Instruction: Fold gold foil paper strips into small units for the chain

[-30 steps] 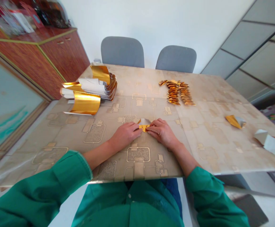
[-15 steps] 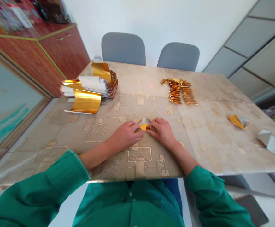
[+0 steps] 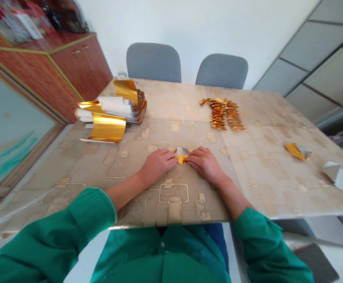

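A small folded piece of gold paper (image 3: 181, 159), pale on its other side, lies near the front middle of the table. My left hand (image 3: 159, 165) pinches its left edge between thumb and fingers. At the opposite edge, my right hand (image 3: 205, 164) grips it the same way. Both hands rest low over the tabletop, and their fingers cover the ends of the paper. A stack of gold foil sheets (image 3: 109, 127), curled and white-backed, sits to the left. Two rows of folded gold paper pieces (image 3: 218, 114) stand beyond my right hand.
The table (image 3: 148, 200) has a patterned cover. Toward its right side lie a loose gold piece (image 3: 295, 151) and some creased white paper (image 3: 341, 179). Two grey chairs (image 3: 153, 63) stand at the far side, and a wooden cabinet (image 3: 77, 65) is at the back left.
My fingers have shifted on the paper, and more of its gold front edge shows, now bent and rounded. Both hands remain at nearly the same spot.
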A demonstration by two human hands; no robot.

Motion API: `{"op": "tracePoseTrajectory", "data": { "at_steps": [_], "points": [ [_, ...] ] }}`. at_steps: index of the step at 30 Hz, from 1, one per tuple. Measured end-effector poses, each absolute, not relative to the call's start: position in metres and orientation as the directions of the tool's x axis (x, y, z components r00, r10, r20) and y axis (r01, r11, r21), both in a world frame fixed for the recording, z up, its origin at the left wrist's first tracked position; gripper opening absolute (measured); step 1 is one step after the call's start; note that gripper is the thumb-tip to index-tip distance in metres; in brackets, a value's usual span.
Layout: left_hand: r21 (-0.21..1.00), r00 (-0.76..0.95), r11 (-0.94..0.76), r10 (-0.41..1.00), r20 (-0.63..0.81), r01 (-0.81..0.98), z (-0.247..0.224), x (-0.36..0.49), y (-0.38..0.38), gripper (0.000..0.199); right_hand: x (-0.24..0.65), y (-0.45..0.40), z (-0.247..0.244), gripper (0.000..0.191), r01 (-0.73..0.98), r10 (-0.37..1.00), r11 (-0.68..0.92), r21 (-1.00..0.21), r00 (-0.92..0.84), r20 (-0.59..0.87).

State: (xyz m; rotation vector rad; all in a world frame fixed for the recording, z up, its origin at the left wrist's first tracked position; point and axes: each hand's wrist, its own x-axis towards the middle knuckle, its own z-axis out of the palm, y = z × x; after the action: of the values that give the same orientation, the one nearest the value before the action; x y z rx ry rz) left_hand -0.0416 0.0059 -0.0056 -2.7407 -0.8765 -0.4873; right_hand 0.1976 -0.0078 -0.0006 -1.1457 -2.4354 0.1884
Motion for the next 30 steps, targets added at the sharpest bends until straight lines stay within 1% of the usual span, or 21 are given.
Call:
{"op": "tracePoseTrajectory", "data": {
  "at_steps": [5, 9, 11, 13, 18, 22, 27, 30],
  "points": [
    [-0.144, 0.774, -0.790, 0.517, 0.366, 0.596, -0.005, -0.041, 0.008, 0.014, 0.197, -0.009, 0.000, 0.019, 0.698, 0.757, 0.651, -0.297, -0.570, 0.319],
    [-0.104, 0.764, -0.798, 0.519, 0.384, 0.594, -0.007, -0.041, 0.010, 0.015, 0.198, -0.008, 0.000, 0.024, 0.716, 0.753, 0.653, -0.247, -0.580, 0.310],
    [-0.077, 0.765, -0.809, 0.514, 0.388, 0.582, -0.008, -0.040, 0.011, 0.017, 0.198, -0.008, 0.001, 0.021, 0.723, 0.751, 0.654, -0.223, -0.586, 0.305],
    [-0.077, 0.773, -0.817, 0.506, 0.382, 0.572, -0.008, -0.040, 0.013, 0.018, 0.196, -0.008, 0.003, 0.019, 0.728, 0.752, 0.653, -0.210, -0.588, 0.299],
    [-0.137, 0.799, -0.822, 0.475, 0.368, 0.552, -0.008, -0.037, 0.016, 0.016, 0.193, -0.008, 0.003, 0.020, 0.728, 0.757, 0.648, -0.222, -0.587, 0.286],
    [-0.146, 0.795, -0.823, 0.462, 0.392, 0.550, -0.009, -0.036, 0.018, 0.018, 0.195, -0.008, 0.003, 0.021, 0.719, 0.759, 0.648, -0.252, -0.586, 0.283],
    [-0.102, 0.748, -0.805, 0.486, 0.452, 0.585, -0.012, -0.034, 0.016, 0.024, 0.196, -0.009, 0.003, 0.019, 0.722, 0.767, 0.638, -0.267, -0.564, 0.307],
    [-0.060, 0.741, -0.809, 0.504, 0.444, 0.585, -0.012, -0.033, 0.012, 0.024, 0.193, -0.009, 0.000, 0.018, 0.739, 0.771, 0.628, -0.246, -0.545, 0.329]
  ]
}}
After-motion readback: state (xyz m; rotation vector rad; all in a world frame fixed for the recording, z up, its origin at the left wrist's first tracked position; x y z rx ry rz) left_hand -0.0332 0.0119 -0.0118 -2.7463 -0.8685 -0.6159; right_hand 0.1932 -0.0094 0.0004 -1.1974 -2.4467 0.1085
